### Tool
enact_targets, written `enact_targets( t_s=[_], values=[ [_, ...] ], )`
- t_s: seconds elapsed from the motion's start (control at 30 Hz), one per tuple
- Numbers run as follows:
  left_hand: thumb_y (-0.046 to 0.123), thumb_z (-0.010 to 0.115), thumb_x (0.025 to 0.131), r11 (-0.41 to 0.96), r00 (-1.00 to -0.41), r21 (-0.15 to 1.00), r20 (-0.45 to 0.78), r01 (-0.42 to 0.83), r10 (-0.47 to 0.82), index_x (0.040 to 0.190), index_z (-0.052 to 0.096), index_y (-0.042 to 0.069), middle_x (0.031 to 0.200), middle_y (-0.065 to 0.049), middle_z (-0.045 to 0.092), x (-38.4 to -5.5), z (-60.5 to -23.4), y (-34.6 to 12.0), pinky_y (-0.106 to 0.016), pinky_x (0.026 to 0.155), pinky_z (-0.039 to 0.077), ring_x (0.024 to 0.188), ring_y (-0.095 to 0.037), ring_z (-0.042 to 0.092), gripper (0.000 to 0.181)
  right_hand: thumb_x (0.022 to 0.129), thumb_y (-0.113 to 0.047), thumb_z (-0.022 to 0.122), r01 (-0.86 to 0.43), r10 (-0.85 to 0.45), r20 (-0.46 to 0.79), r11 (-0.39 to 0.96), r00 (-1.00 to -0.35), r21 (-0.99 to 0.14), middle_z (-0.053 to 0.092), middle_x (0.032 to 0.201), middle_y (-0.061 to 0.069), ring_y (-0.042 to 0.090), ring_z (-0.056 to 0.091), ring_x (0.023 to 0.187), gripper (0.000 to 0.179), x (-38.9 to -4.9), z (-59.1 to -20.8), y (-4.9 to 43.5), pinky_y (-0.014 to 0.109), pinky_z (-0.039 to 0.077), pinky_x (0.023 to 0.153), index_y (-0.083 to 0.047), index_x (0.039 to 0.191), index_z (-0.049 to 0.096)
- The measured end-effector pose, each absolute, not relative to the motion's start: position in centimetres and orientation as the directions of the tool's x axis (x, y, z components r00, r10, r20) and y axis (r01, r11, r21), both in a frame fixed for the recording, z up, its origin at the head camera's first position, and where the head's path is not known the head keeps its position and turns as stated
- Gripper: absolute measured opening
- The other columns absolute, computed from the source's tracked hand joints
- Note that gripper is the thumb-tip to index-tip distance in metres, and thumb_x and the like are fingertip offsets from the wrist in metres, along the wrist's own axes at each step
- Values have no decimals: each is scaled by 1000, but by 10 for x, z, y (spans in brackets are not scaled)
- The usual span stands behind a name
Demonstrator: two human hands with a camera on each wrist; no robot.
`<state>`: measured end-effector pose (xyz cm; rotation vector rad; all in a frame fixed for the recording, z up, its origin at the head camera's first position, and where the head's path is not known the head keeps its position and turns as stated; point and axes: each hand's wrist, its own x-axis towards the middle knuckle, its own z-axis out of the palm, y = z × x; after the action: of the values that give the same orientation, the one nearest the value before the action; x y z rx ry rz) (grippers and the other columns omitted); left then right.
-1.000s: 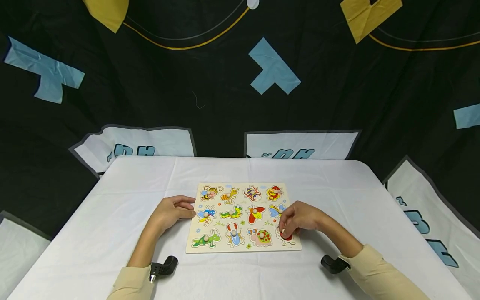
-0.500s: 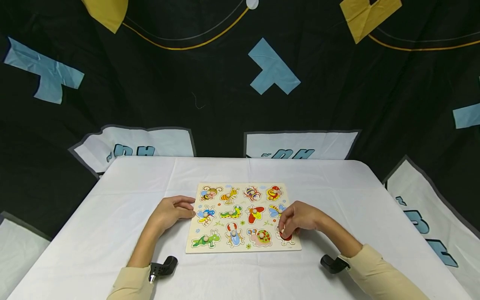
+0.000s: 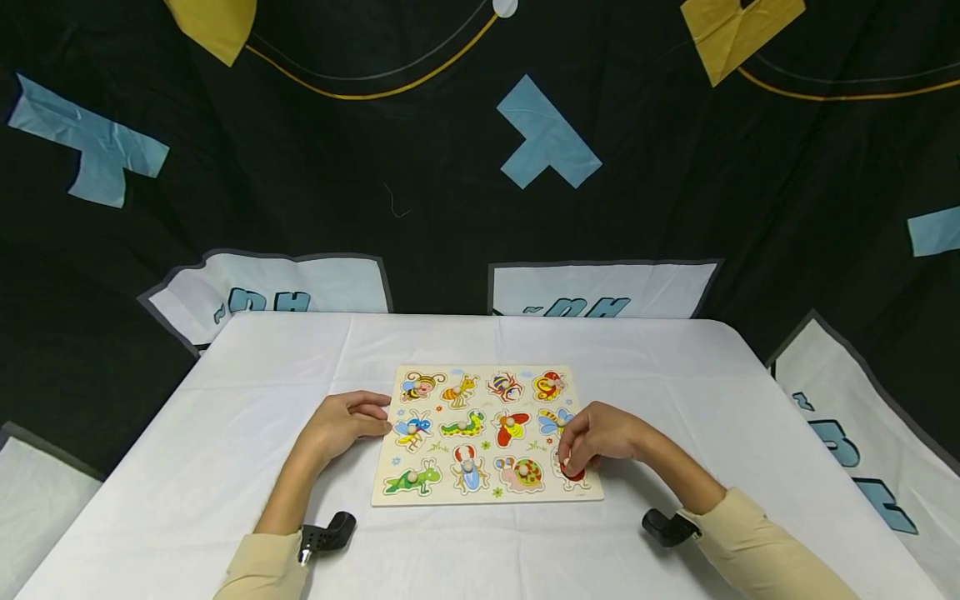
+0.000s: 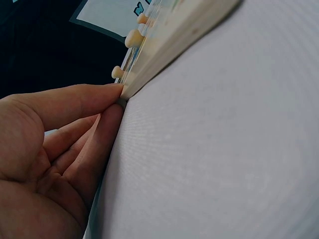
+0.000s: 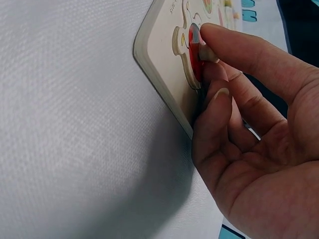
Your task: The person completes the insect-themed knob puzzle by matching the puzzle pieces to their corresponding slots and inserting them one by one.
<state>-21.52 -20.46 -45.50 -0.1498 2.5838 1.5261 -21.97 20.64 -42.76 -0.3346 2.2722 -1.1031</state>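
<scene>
On the white table lies a wooden peg puzzle board (image 3: pixel 442 492) with several knobbed insect pieces. My right hand (image 3: pixel 603 432) is over its near right corner. Thumb and finger of that hand pinch the round wooden knob (image 5: pixel 208 53) of a red ladybug puzzle piece (image 5: pixel 194 55), which sits at the corner spot and is partly covered in the head view. My left hand (image 3: pixel 337 425) lies at the board's left edge; in the left wrist view its extended thumb and fingertips (image 4: pixel 114 91) touch that edge.
A snail piece (image 3: pixel 522 473) and a blue bee piece (image 3: pixel 553 422) are next to the right hand. A blue-winged mosquito piece (image 3: pixel 412 430) is near the left. Black wrist devices (image 3: pixel 330 532) sit on both forearms. A dark printed curtain (image 3: pixel 442 200) hangs behind the table.
</scene>
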Motion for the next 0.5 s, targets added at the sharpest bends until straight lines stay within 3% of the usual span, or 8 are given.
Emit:
enact_targets(
  t_s=[0.5],
  values=[
    [15,84,79,490,-986,859,-164,-149,-13,126,69,6,95,-3,73,-216,-455,-204,-24,77,50,86,-13,65,51,67,-6,87,44,-448,-406,626,-797,-778,66,64,-1,11,55,61,18,-219,-428,207,24,46,59,-3,81,76]
  ],
)
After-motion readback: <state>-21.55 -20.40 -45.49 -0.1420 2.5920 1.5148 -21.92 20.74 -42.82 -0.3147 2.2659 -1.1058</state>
